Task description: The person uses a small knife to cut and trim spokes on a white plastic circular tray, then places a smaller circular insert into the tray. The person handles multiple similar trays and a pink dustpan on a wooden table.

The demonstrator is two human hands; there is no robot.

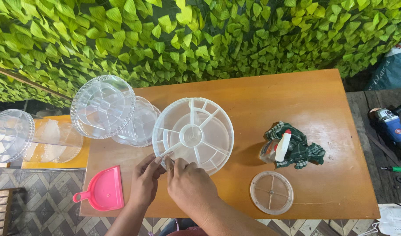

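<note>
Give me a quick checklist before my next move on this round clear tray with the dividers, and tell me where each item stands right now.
1. Both hands at the near rim of the round clear plastic divided tray: ok. Left hand and right hand pinch something small there.
2. What the fingers pinch: cannot tell, too small.
3. Tray fully on the orange wooden table: ok.
4. Stack of clear round lids clear of the tray: cannot tell; the lids behind it look close to the tray's left edge.
5. Pink plastic dustpan seated on the table: not ok, it overhangs the near left edge.
6. Spray bottle on the green checked cloth away from the hands: ok.
</note>
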